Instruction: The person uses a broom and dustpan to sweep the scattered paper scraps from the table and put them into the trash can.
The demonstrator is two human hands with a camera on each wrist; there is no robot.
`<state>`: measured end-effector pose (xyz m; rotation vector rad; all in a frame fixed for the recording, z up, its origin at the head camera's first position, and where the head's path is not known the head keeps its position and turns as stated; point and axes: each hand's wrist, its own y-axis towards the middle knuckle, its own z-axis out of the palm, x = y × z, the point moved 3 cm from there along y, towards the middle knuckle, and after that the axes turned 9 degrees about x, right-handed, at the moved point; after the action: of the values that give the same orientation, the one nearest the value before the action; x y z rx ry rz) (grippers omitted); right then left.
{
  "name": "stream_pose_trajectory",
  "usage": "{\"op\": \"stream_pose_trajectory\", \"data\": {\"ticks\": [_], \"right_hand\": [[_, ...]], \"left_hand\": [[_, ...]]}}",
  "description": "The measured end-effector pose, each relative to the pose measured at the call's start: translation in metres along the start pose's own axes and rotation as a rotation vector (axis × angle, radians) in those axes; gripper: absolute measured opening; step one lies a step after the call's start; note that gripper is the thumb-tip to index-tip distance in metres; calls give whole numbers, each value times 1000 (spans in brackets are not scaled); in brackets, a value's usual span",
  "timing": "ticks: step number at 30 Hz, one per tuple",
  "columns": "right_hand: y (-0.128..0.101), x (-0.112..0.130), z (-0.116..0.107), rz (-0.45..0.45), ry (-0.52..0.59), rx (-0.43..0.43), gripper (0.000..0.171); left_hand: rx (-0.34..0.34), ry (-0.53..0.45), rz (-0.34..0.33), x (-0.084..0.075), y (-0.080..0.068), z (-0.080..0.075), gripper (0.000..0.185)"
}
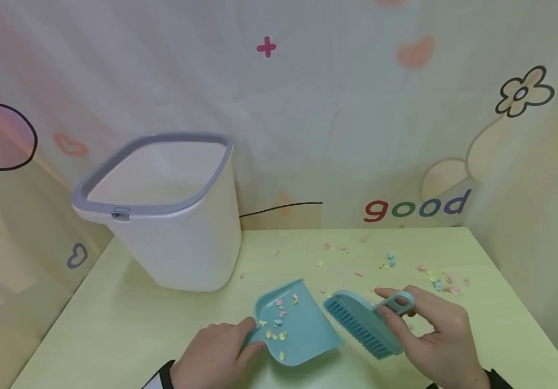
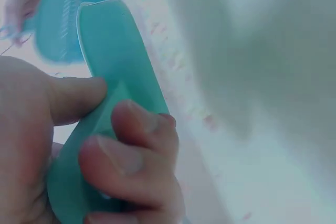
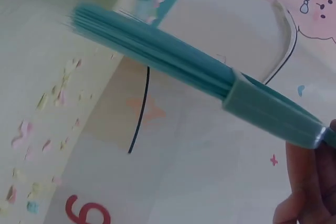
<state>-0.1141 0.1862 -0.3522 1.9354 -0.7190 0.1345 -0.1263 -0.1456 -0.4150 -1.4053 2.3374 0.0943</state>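
Observation:
My left hand (image 1: 215,351) grips the handle of a light-blue dustpan (image 1: 303,329), fingers curled round it in the left wrist view. Several paper scraps (image 1: 279,323) in pink, yellow and blue lie in the pan, mostly toward its handle side. To the right, my right hand (image 1: 436,329) pinches the looped handle of a matching small brush (image 1: 363,321). The brush's bristles (image 3: 152,51) point toward the dustpan and down, beside the pan's front lip. In the right wrist view the brush is seen edge-on, with part of the hand at the right edge.
A white bin (image 1: 196,243) with a grey-blue rim stands at the back left; its mouth faces up. More paper scraps (image 1: 434,278) are scattered over the pale yellow-green table (image 1: 113,324), mainly at the back right. A printed curtain (image 1: 308,119) hangs behind the table.

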Motion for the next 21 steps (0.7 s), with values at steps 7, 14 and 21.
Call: {"op": "stream_pose_trajectory", "data": {"ticks": [7, 14, 21], "right_hand": [[-14, -15, -12, 50, -67, 5, 14], [-31, -24, -9, 147, -110, 135, 43], [-38, -26, -4, 203, -148, 217, 46]], "left_hand": [[-190, 11, -23, 0, -18, -54, 25], [-369, -48, 56, -7, -31, -113, 12], [-490, 1, 98, -11, -42, -170, 14]]}}
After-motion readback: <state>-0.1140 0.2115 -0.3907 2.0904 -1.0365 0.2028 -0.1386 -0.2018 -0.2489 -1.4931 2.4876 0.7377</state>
